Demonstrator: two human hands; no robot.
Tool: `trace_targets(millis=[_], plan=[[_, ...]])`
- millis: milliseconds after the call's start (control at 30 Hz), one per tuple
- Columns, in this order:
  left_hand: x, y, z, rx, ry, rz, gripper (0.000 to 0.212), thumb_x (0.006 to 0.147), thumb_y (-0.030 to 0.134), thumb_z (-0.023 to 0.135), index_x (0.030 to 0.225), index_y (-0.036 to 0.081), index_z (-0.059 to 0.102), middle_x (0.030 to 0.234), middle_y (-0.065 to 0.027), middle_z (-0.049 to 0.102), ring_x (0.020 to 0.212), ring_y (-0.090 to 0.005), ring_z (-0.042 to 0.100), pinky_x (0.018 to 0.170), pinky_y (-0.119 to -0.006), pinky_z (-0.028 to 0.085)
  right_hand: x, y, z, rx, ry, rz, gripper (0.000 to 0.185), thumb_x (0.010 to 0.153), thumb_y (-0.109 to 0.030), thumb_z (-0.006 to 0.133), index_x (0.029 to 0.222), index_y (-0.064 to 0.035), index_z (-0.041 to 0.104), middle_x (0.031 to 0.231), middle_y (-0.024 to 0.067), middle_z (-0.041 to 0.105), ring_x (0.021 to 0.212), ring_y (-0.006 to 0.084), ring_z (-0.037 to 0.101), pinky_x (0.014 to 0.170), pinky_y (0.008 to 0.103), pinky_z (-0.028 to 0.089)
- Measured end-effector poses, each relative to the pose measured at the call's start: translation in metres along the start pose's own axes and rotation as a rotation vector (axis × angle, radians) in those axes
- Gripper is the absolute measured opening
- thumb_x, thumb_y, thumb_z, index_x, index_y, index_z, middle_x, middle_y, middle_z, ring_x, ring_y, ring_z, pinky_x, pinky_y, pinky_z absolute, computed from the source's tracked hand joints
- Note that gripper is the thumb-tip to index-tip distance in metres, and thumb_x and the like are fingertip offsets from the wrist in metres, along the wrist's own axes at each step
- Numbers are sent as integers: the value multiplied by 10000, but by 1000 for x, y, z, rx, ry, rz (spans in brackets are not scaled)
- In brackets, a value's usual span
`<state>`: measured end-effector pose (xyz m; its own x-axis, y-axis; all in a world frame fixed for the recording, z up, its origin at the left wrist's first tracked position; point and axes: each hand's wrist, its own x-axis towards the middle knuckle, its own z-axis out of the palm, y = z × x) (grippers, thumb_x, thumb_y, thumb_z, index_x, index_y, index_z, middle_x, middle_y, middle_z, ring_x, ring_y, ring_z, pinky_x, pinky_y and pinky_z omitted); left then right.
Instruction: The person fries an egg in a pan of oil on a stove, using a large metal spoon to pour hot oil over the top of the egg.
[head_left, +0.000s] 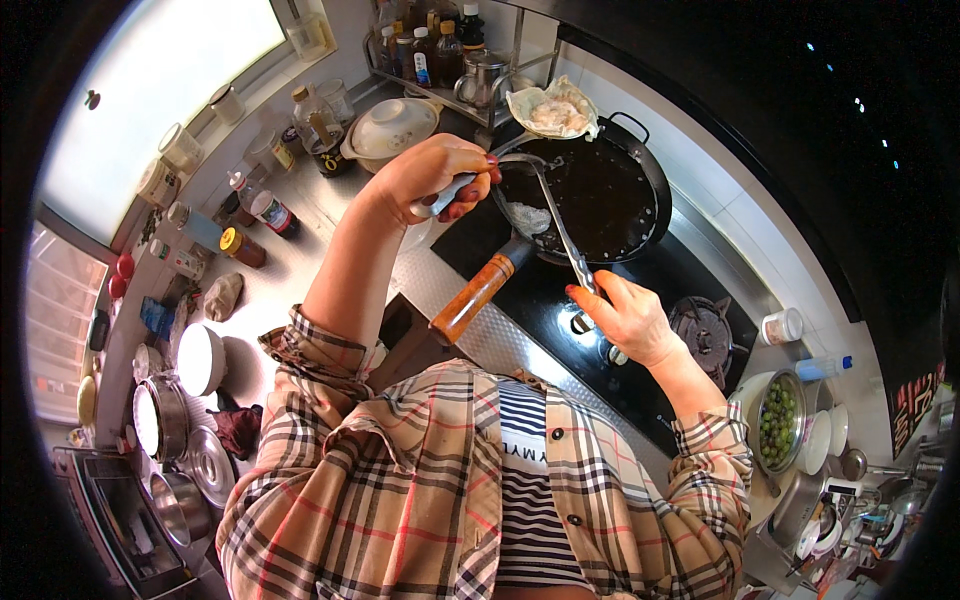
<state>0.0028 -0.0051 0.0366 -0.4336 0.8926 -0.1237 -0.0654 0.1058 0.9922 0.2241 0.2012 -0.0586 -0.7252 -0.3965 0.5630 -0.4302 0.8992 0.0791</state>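
My left hand (442, 176) grips the pale handle (444, 196) of a round ladle or strainer. That utensil's head (555, 112) is raised over the far-left rim of the wok, with a pale, ruffled wrapper or batter shell holding a whitish filling. My right hand (626, 319) is closed around the twisted metal handle (568, 240) of a long utensil, perhaps a ladle, whose bent end reaches over the wok near my left fingers. Dark liquid, apparently oil, fills the black wok (660, 217). A white frothy patch (529, 217) lies near its left side. The wok's wooden handle (474, 298) points toward me.
A second burner (701, 334) is right on the black cooktop (525, 300). Farther right stands a metal bowl of green fruit (780, 424). A lidded casserole (391, 127) and a bottle rack (450, 94) are behind left. Bottles, including a sauce bottle (266, 206), line the left counter.
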Motion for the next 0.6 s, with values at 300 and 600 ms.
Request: trace_targets(millis=[300, 600], plan=[[1, -3, 0, -25, 12, -21, 239, 869, 159, 492, 753, -44, 543, 541, -48, 502, 392, -106, 438, 360, -233, 339, -20, -17, -19, 21, -42, -15, 263, 714, -96, 632, 977, -98, 621, 847, 106, 556, 630, 185, 574, 537, 250, 482], [0, -6, -1, -4, 14, -12, 246, 881, 173, 496, 778, -45, 543, 538, -40, 502, 389, -102, 438, 350, -231, 329, -27, -18, -31, 1, 18, 5, 304, 702, -91, 636, 1006, -91, 626, 860, 117, 559, 656, 193, 582, 572, 259, 501]])
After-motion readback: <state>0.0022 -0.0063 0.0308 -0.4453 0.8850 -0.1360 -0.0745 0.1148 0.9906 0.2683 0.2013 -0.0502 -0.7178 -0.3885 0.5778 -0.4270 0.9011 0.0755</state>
